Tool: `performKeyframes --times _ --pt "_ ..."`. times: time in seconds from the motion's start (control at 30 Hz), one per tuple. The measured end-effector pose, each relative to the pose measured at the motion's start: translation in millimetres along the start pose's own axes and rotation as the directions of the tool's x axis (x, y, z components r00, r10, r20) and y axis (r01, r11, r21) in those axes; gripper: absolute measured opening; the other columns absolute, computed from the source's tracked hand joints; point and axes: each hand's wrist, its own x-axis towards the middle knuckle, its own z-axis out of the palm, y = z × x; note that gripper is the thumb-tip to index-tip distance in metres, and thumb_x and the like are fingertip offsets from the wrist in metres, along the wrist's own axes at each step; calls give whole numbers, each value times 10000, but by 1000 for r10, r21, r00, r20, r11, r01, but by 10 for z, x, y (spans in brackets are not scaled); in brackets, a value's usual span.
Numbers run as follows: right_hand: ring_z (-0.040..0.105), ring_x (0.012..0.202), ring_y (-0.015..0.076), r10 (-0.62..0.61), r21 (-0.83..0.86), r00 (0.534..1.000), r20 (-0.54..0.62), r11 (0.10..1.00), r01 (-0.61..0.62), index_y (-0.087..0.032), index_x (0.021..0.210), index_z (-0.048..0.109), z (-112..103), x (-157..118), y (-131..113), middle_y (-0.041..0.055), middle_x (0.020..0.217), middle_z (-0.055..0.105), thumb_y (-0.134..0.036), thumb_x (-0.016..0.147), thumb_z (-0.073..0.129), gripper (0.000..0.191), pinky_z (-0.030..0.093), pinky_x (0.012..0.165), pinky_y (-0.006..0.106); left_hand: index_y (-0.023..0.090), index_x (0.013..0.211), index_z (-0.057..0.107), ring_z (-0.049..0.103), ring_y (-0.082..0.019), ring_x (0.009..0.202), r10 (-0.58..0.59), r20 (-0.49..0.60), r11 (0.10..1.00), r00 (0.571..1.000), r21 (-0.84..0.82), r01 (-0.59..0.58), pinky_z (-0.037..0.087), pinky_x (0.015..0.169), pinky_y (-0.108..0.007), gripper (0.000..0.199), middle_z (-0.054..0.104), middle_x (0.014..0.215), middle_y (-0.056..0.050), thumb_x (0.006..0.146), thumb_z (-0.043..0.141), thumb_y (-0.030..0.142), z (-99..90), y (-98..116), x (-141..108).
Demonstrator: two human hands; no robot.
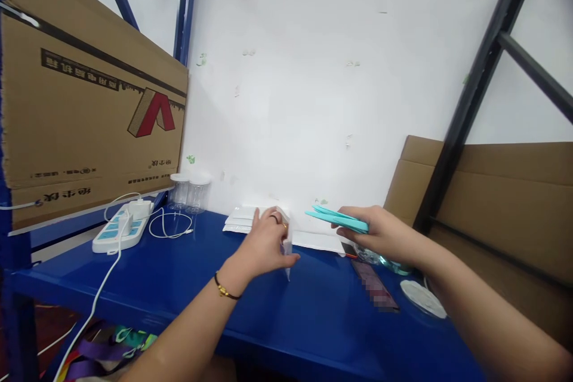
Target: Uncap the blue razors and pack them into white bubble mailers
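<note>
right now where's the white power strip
In the head view, the white power strip lies at the far left of the blue metal shelf, below the cardboard box, left of two clear jars.

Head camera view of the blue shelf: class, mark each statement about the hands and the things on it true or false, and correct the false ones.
1. The right hand holds flat turquoise plastic pieces. True.
2. The left hand rests on a small clear plastic box on the blue metal shelf. True.
3. The white power strip lies by the right hand. False: it lies at the far left, beside the left hand's side.
4. Two clear plastic jars stand at the wall. True.
5. The left wrist is bare. False: it wears a thin dark bracelet.
</note>
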Motion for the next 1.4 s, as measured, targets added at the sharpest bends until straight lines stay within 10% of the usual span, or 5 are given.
performKeyframes --times 0.2,0.4,0.8,1.07,1.4 --pt "526 482 135 -39 -370 997 68 927 61 -262 791 591 -184 -11 -93 -40 573 597 -231 799 525 73 299 466 218 177 669 576 543 -217 824 149 123 980 981 -147 -131 395 866 -407 114 565 765 -31 660 617 283 320 353 124" --pt "531 459 146 8 -731 999 33 683 18 -274 761 580 -341 -33 14 -21 588 623 -137 680 590 160 186 442 227 192 790 586 551 -193 729 196 143 978 970 -106 -182 406 744 -329 247 572 776 -18 628 663 362 4 436 185" --pt "543 473 148 -97 -823 993 71 557 113 -215 681 553 -414 21 -157 14 525 578 -107 755 560 131 221 471 269 291 1416 145 390 -256 1170 65 -35 844 997 -532 -73 349 993 -412 1020 329 1313 -90 576 715 192 140 409 -60" --pt "566 575 143 -318 -786 917 241 491 376 -181 602 544 -246 298 -544 23 607 621 -66 800 519 231 269 545 276 270 1436 -78 550 -175 885 -112 12 734 994 -673 91 419 867 -349 1084 522 1067 -32 637 647 168 263 332 -172" --pt "565 578 132 -185 -845 884 428 265 465 -158 735 618 -90 645 -762 34 689 661 -102 813 579 103 246 521 270 279 1439 -4 529 -220 996 -156 -1 697 988 -708 110 414 892 -379 1027 524 1151 -45 626 600 104 345 173 -402"
